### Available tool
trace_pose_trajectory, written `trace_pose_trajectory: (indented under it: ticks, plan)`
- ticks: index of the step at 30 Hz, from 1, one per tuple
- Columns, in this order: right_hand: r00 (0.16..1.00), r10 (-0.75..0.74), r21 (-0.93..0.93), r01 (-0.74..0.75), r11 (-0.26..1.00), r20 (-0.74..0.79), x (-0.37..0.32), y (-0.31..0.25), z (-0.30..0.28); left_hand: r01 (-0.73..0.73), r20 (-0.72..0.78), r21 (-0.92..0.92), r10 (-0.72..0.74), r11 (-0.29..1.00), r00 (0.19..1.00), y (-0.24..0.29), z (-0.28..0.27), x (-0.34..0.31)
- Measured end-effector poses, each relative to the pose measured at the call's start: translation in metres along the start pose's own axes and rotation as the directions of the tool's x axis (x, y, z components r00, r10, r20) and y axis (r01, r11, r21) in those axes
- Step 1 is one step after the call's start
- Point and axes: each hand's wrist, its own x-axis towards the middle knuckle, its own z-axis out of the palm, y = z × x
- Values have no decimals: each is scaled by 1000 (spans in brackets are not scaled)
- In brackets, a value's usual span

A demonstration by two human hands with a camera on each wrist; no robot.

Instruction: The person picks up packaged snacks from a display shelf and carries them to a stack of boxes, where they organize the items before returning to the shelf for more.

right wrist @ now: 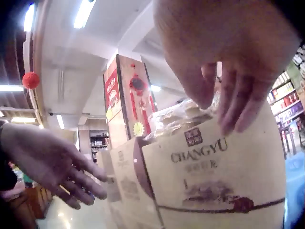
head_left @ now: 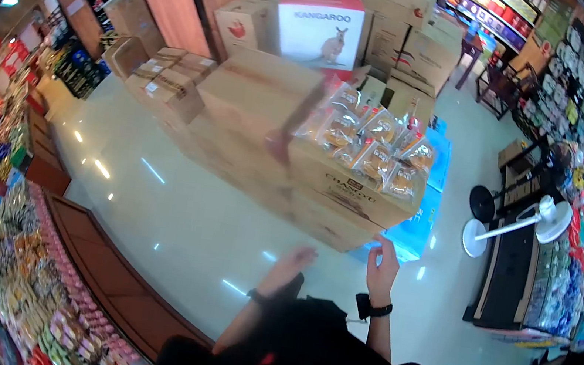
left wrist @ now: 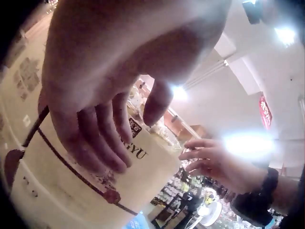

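A cardboard box marked CHANGYU [head_left: 350, 191] carries several clear packets of round brown food [head_left: 378, 127]. My left hand [head_left: 287, 268], blurred, is in front of the box with its fingers spread loosely and nothing held. My right hand [head_left: 383, 270] is raised by the box's near right corner, fingers loosely bent. In the left wrist view, my left hand [left wrist: 114, 71] hangs before the printed box face [left wrist: 152, 162]. The right wrist view has my right hand [right wrist: 233, 62] in front of the box's upper edge; whether it touches is unclear.
Blue boxes [head_left: 412, 233] stand behind and right of the carton. Plain cartons [head_left: 260, 92] and a white KANGAROO box [head_left: 319, 29] are farther back. A white fan [head_left: 505, 231] stands at right, a wooden-sided display [head_left: 108, 269] at left. Glossy floor [head_left: 155, 201] lies between.
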Motion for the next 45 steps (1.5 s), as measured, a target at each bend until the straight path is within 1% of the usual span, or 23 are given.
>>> trace_pose_trajectory:
  ticks: [3,5,6,9,12,15,16,17,18,19,21,22,25,27,28,30,31,34,37,39,43,45]
  plan:
    - [997,-26,-63,21,998,-71,41,-15,0,9,66,-25,-7,1000,998,25,-11,53]
    - [990,-46,-81,35,996,-134,65,-24,-1,-96,85,-85,104,992,991,27,-16,92]
    - [985,-62,-87,48,995,-159,78,-27,-1,-148,82,-117,159,982,984,28,-17,112]
    - [968,-205,-198,175,964,-145,116,-42,-6,-220,-3,-263,227,939,974,86,-22,134]
    - [972,-234,-257,220,941,-27,146,-40,-6,-202,-9,-167,204,965,979,96,-23,156]
    - [983,-177,-315,180,932,40,164,-43,0,-198,-8,-149,199,969,980,97,-21,170]
    - [981,-185,-348,191,918,51,168,-38,1,-181,33,-68,184,981,982,99,-21,172]
    - [971,-222,-377,238,895,87,172,-30,-3,-168,37,-1,168,986,985,102,-15,173]
    - [948,-286,-384,317,867,136,184,-23,-2,-155,5,68,155,986,988,106,-16,176]
    - [948,-265,-363,312,878,174,191,-23,-4,-148,-32,-64,146,987,989,109,-9,177]
    - [916,-283,-354,375,857,285,203,-27,-5,-229,-102,-65,222,971,970,101,-4,182]
    - [900,-305,-314,400,861,310,205,-26,-1,-270,-113,-55,263,961,958,98,-6,183]
    - [875,-346,-234,435,870,338,218,-2,-11,-259,-166,-55,247,964,955,110,8,183]
    - [860,-372,-168,449,878,350,224,9,-15,-213,-249,-95,184,972,951,128,21,174]
    - [845,-404,-111,466,878,349,229,10,-16,-189,-285,-122,148,974,947,134,30,170]
    - [819,-461,0,490,871,343,232,6,-25,-228,-356,-131,169,965,919,128,45,171]
    - [811,-483,9,509,861,330,234,7,-27,-249,-390,-134,180,959,903,127,52,172]
    - [788,-544,23,562,827,287,235,8,-34,-335,-484,-242,186,911,855,134,73,167]
    - [760,-610,45,618,785,224,236,5,-42,-299,-509,-302,112,905,853,138,93,165]
    - [741,-650,87,646,759,171,236,7,-46,-313,-518,-314,115,896,848,139,101,159]
    - [682,-711,144,697,703,169,228,2,-54,-296,-476,-362,97,884,874,145,104,137]
    - [648,-740,207,711,672,179,223,-1,-49,-368,-529,-337,149,867,835,148,105,121]
